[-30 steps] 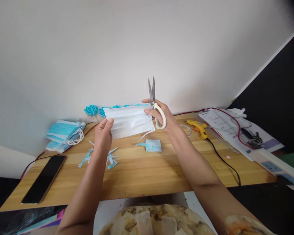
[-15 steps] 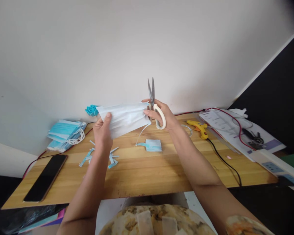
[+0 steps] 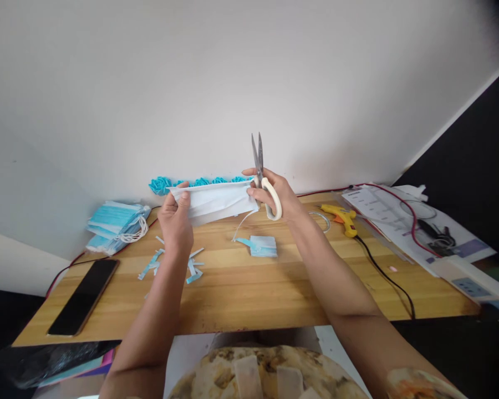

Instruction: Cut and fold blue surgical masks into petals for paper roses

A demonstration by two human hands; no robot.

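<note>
A pale face mask (image 3: 218, 202) is stretched between my hands above the table. My left hand (image 3: 176, 219) pinches its left end, thumb on the near face. At the other end my right hand (image 3: 279, 195) grips the mask's edge between thumb and fingers and also holds scissors (image 3: 272, 199) with white handles. The scissor blades point up, slightly apart. One ear loop (image 3: 243, 223) dangles from the mask's right corner. Below it on the table lies a small folded blue piece of mask (image 3: 263, 246) with a strip sticking out. Cut blue and white strips (image 3: 194, 266) lie near my left forearm.
Several blue fabric roses (image 3: 160, 185) line the wall behind the mask. A stack of masks (image 3: 116, 224) and a phone (image 3: 83, 297) lie at left. At right are a yellow glue gun (image 3: 341, 219), papers (image 3: 372, 208), a cable and a power strip (image 3: 469, 282).
The mask's top edge has come down or tilted, so the row of blue roses behind it now shows. Both hands keep their hold. The view has shifted slightly.
</note>
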